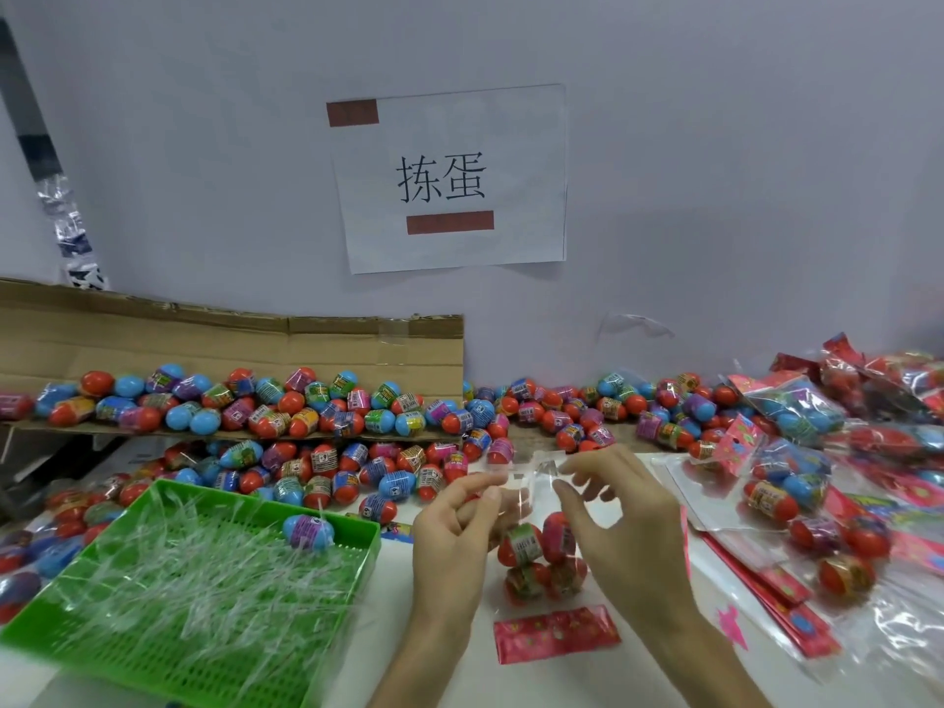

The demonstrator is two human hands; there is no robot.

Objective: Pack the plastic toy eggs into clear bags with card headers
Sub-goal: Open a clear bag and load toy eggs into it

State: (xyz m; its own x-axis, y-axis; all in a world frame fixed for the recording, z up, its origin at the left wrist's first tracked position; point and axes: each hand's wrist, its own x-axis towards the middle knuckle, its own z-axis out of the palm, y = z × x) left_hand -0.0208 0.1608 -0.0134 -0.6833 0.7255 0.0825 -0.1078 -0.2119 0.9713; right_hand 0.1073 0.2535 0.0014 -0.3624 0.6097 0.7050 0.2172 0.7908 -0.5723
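Note:
A clear bag point(531, 495) with a pink card header point(557, 633) at its near end lies on the white table, holding several red toy eggs point(541, 554). My left hand point(454, 534) pinches the bag's open far edge on the left side. My right hand point(613, 513) pinches the same edge on the right, fingers curled over the plastic. A long heap of loose red and blue eggs point(327, 462) stretches along the back of the table.
A green mesh tray point(286, 671) full of clear plastic strips, with one blue egg point(309, 531) in it, sits at the left. A cardboard flap point(230, 344) leans on the wall. Packed bags point(797, 472) and flat pink headers point(786, 590) pile at the right.

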